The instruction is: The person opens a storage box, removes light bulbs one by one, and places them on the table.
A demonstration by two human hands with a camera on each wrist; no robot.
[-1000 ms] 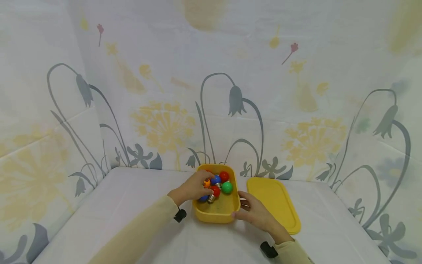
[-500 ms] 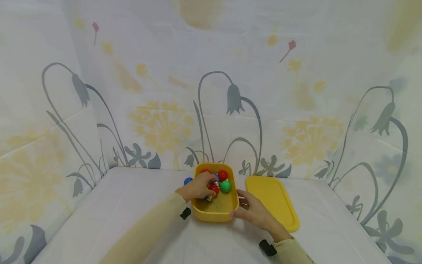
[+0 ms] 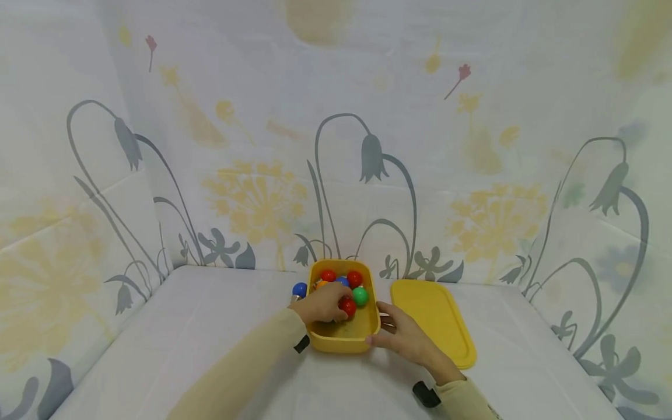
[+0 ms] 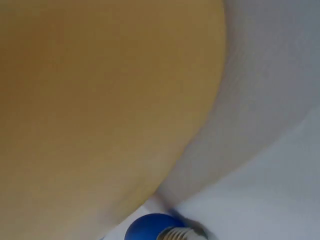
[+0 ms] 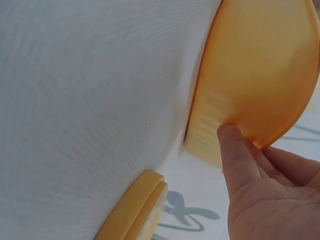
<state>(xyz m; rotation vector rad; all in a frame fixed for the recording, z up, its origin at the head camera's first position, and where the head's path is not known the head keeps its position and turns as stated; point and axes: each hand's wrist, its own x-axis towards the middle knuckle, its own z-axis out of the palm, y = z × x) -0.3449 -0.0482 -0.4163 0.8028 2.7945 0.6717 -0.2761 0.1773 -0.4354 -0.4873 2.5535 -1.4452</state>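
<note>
Blue bulb (image 3: 300,289) on the surface (image 3: 173,326) far left, ridged screw base pointing nearward, then the left hand (image 3: 321,304) by a glossy red bulb (image 3: 348,308) (can't tell if its grip's closed) inside a round-cornered yellow box (image 3: 341,345), long axis running wallward, right hand's (image 3: 405,333) grip clamped round its near-right corner.
</note>
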